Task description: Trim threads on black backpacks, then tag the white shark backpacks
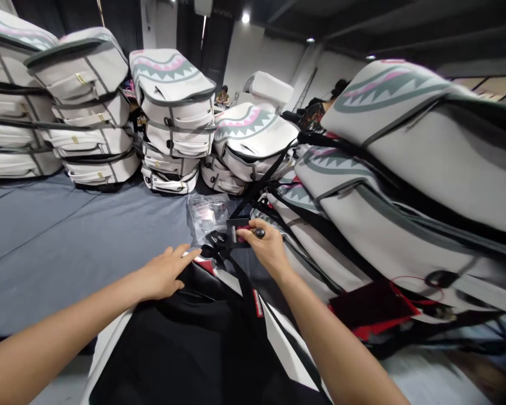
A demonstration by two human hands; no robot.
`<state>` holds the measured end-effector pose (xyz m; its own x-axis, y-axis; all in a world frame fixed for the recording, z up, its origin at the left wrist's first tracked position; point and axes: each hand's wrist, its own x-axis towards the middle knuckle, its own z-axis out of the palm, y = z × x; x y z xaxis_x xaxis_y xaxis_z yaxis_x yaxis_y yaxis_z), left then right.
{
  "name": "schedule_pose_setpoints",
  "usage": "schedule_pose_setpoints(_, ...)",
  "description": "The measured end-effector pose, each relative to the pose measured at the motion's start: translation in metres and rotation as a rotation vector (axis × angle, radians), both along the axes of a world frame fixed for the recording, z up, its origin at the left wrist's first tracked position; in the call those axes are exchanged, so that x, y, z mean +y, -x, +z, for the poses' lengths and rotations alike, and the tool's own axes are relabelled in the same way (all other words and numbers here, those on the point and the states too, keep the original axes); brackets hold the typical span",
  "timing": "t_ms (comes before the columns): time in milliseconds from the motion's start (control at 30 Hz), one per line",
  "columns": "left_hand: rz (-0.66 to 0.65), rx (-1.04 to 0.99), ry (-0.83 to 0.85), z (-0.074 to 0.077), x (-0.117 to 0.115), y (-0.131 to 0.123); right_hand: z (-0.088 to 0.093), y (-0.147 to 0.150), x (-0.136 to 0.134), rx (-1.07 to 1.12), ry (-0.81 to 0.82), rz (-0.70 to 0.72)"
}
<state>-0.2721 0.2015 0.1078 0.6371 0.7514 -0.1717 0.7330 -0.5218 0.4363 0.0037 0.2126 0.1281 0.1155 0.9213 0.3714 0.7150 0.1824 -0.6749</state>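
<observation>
My left hand (165, 274) lies flat with fingers stretched out on the top edge of a black and white backpack (202, 337) in front of me. My right hand (266, 246) is closed in a pinch on a small black tag (237, 232) with a red mark, attached to a black strap (236, 270) of that backpack. A dark round tip pokes out from between the right hand's fingers. A clear plastic bag (206, 214) lies just beyond both hands on the grey table (67, 236).
Stacks of white backpacks with shark-mouth prints (172, 118) stand along the far side and left (88, 107). More such backpacks (405, 169) with dangling black straps are piled at the right. A red and black card (371, 309) lies under that pile. People sit far back.
</observation>
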Motion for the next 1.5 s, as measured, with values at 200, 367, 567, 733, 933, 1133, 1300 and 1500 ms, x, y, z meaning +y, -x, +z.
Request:
schedule_pose_setpoints(200,0.135,-0.652,-0.251,0.001,-0.042,0.001,0.03,0.048,-0.08,0.153,0.083,0.355)
schedule_pose_setpoints(367,0.086,-0.9,-0.422,0.006,-0.068,0.003,0.029,0.073,-0.104,0.033,0.035,0.544)
schedule_pose_setpoints(567,0.05,-0.86,-0.558,-0.002,-0.079,0.022,0.028,0.073,-0.113,-0.176,-0.168,0.404)
schedule_pose_setpoints(733,0.418,-0.588,-0.365,-0.038,-0.081,0.046,0.014,0.069,-0.101,-0.267,0.084,0.22)
schedule_pose_setpoints(933,0.493,-0.415,0.006,-0.062,-0.088,0.056,-0.005,0.094,-0.085,-0.589,0.415,0.367)
schedule_pose_setpoints(1133,0.492,-0.398,-0.024,-0.063,-0.088,0.054,-0.014,0.116,-0.084,-0.866,0.497,0.458)
schedule_pose_setpoints(1300,0.499,-0.389,-0.061,-0.072,-0.083,0.057,-0.019,0.117,-0.077,-0.876,0.514,0.583)
schedule_pose_setpoints(1500,0.443,-0.425,-0.061,-0.082,-0.083,0.065,-0.012,0.129,-0.075,-0.691,0.371,0.548)
